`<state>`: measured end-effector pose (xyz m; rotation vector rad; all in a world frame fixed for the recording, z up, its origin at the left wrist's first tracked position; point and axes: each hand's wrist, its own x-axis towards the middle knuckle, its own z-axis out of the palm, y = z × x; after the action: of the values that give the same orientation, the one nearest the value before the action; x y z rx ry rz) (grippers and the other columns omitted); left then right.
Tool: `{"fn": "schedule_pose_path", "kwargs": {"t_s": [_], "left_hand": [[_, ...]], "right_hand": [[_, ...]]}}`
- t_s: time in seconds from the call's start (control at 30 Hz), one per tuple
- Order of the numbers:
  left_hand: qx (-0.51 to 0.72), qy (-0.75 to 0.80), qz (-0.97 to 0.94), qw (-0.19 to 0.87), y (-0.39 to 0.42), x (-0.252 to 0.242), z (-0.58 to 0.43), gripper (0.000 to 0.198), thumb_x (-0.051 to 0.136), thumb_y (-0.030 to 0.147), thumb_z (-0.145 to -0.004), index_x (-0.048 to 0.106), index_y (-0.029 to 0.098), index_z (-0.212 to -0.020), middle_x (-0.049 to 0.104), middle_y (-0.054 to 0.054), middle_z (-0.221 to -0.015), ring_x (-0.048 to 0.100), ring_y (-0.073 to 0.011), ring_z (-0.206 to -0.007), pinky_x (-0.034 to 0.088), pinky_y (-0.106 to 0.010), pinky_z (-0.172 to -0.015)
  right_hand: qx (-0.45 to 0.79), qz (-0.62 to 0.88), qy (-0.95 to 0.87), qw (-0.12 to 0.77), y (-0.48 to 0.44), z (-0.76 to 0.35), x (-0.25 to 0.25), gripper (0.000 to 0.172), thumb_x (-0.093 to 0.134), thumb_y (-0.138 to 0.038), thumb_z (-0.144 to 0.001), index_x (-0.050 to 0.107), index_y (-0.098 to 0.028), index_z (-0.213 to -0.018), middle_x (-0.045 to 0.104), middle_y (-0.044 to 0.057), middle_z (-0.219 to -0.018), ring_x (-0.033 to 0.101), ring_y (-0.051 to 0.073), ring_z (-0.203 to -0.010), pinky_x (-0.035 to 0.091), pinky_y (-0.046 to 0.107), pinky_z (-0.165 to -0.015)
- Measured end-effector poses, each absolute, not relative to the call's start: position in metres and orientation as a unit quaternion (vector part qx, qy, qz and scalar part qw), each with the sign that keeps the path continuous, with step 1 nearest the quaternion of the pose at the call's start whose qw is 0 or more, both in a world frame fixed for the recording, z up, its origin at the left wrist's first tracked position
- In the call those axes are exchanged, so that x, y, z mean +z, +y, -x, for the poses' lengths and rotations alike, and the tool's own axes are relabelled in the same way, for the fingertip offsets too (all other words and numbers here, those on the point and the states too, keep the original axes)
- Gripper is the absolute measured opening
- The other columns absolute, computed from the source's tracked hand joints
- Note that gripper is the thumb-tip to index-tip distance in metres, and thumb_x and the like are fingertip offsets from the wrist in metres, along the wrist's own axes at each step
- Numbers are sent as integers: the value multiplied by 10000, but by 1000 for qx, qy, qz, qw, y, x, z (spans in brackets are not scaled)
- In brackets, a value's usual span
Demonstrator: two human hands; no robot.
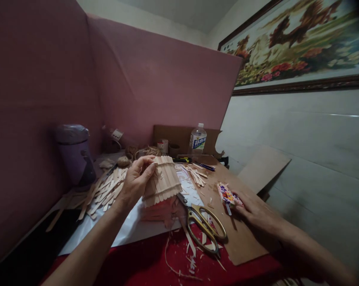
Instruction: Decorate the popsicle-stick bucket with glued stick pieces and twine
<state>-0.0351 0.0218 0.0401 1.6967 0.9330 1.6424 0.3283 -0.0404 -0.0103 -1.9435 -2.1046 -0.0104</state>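
My left hand (139, 176) pinches the upper left edge of a small panel of wooden craft sticks (164, 180), tilted above the table. Two strands of twine run across the panel, near its top and bottom. On the right, my right hand (246, 208) is closed around what looks like a flower-patterned glue gun (226, 194), low over the brown board; a pale narrow part points down from it, and my fingers are partly hidden. Between the hands lie large scissors with gold handles (204, 228), their blades partly behind the panel.
Loose craft sticks (109, 190) are heaped at left, with more sticks (197, 174) on the brown board (244, 242). A purple bin (75, 159), a twine ball (123, 161) and a plastic bottle (198, 141) stand behind. Scraps and twine litter the red cloth (137, 264).
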Motion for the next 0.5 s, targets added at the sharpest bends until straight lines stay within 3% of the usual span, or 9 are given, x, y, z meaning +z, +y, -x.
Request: {"fn": "schedule_pose_path", "kwargs": {"t_s": [0.1, 0.23, 0.5], "left_hand": [[618, 349, -638, 299, 22, 39, 35, 188, 573, 367, -805, 574, 180, -783, 583, -75, -1110, 526, -208, -1034, 366, -338, -922], [616, 349, -644, 291, 23, 39, 36, 179, 575, 361, -805, 585, 183, -788, 583, -76, -1115, 522, -213, -1045, 359, -343, -932], [612, 349, -650, 283, 23, 39, 35, 175, 554, 357, -817, 604, 191, -793, 599, -75, -1095, 517, -230, -1037, 356, -367, -929]], "right_hand": [[-3, 656, -749, 93, -40, -329, -13, 526, 324, -398, -900, 438, -137, -1342, 516, 141, -1331, 525, 269, -1173, 434, 374, -947], [-93, 600, -790, 86, -38, -310, 9, 413, 433, -365, -871, 575, -163, -1202, 647, 155, -1064, 604, 294, -967, 462, 410, -828], [-15, 425, -816, 391, -26, -190, 75, 210, 466, -114, -845, 628, -189, -956, 632, 66, -961, 577, 186, -900, 452, 313, -791]]}}
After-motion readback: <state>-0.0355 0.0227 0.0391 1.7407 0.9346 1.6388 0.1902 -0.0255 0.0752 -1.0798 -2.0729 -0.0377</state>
